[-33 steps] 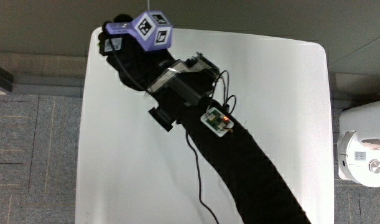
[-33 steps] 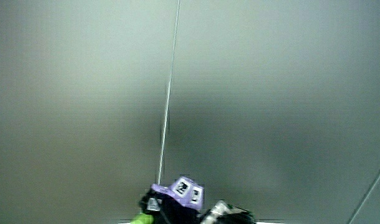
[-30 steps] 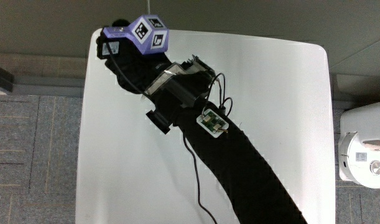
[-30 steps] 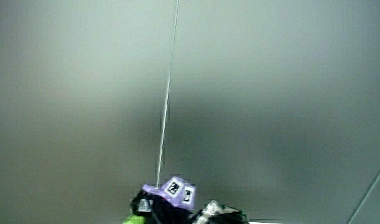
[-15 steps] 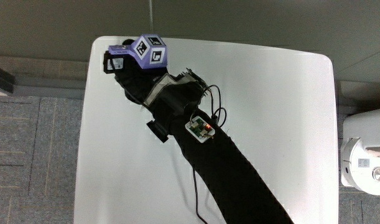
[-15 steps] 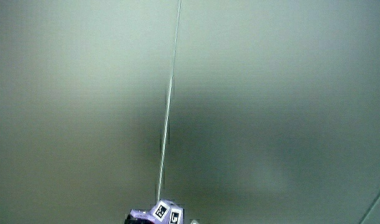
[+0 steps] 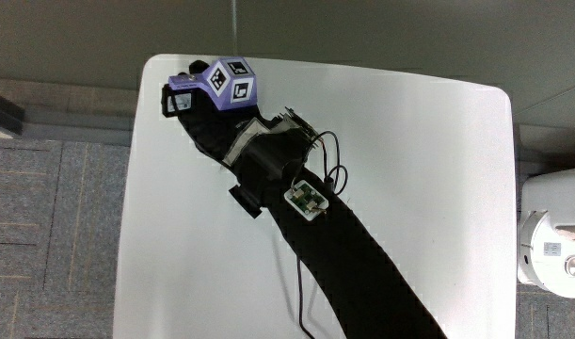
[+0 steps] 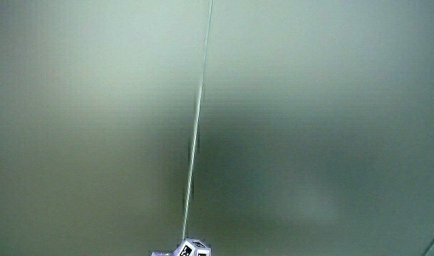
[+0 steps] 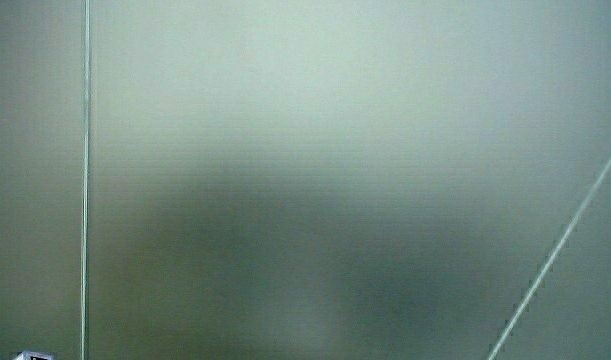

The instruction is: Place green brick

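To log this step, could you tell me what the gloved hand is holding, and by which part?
It cannot be told: the hand lies near a corner of the table, its cube and back hiding anything underneath.

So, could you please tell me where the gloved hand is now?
In the main view, the hand is over a corner of the white table, farthest from the person.
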`<state>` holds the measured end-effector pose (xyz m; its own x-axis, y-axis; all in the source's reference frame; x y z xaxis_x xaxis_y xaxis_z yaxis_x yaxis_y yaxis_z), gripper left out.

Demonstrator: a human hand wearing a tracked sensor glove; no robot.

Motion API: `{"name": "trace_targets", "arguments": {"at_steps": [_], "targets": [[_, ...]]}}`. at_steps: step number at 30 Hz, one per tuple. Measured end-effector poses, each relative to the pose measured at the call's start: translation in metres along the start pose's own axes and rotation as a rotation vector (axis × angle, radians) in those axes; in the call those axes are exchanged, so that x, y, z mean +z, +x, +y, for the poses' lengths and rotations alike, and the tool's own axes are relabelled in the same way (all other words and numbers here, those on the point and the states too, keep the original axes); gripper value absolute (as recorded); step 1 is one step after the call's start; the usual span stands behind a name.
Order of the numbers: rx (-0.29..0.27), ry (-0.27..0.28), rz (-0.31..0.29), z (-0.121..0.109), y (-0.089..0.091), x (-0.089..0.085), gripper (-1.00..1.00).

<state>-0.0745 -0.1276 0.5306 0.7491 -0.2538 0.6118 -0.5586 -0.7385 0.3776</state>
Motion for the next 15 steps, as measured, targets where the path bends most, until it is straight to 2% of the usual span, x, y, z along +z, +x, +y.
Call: {"name": "trace_targets", "arguments": {"at_steps": [2, 4, 5, 6, 8, 9, 10, 11, 15], "targets": [[-0.015, 0.007, -0.019, -0.001, -0.0007, 0.0013, -0.38], [-0.014, -0.021, -0.018, -0.0009, -0.0003, 0.0013, -0.46], [-0.027, -0.016, -0.046, -0.0013, -0.0012, 0.0019, -0.5], [-0.022, -0.035, -0.052, -0.001, -0.0014, 0.0006, -0.54], [-0.033, -0.029, -0.07, -0.0019, -0.0008, -0.0009, -0.62], [-0.041, -0.056, -0.068, -0.0001, 0.0013, -0.0046, -0.65], [-0.035, -0.06, -0.067, -0.0029, -0.0009, -0.0029, -0.69], [-0.052, -0.056, -0.067, -0.0024, 0.0004, -0.0044, -0.73], [-0.051, -0.045, -0.072, -0.0041, 0.0015, -0.0037, -0.88]]}}
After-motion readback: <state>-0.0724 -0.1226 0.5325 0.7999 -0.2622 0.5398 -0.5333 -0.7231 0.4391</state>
